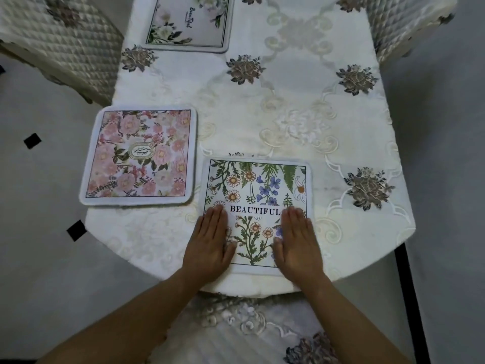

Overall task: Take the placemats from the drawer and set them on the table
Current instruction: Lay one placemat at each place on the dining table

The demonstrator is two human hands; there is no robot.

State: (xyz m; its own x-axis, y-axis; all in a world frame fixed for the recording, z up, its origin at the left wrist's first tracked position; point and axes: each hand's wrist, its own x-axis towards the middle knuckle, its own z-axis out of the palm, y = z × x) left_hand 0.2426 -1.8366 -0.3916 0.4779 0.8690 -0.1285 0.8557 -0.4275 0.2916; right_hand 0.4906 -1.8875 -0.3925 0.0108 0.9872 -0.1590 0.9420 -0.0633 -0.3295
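Three placemats lie on the table (301,106), which is covered by a cream embroidered cloth. A wildflower placemat (257,190) printed "BEAUTIFUL" sits at the near edge. My left hand (210,243) presses flat on its left side and my right hand (299,245) presses flat on its right side, fingers straight. A pink floral placemat (139,156) lies at the left edge, slightly overhanging it. A white-flower placemat (189,22) lies at the far left, partly cut off by the frame. No drawer is in view.
Chairs with quilted cream covers stand at the far left (57,46) and far right (404,24) of the table. Grey floor with small black tile insets (32,141) surrounds it. The cloth hangs down over the near edge (249,324).
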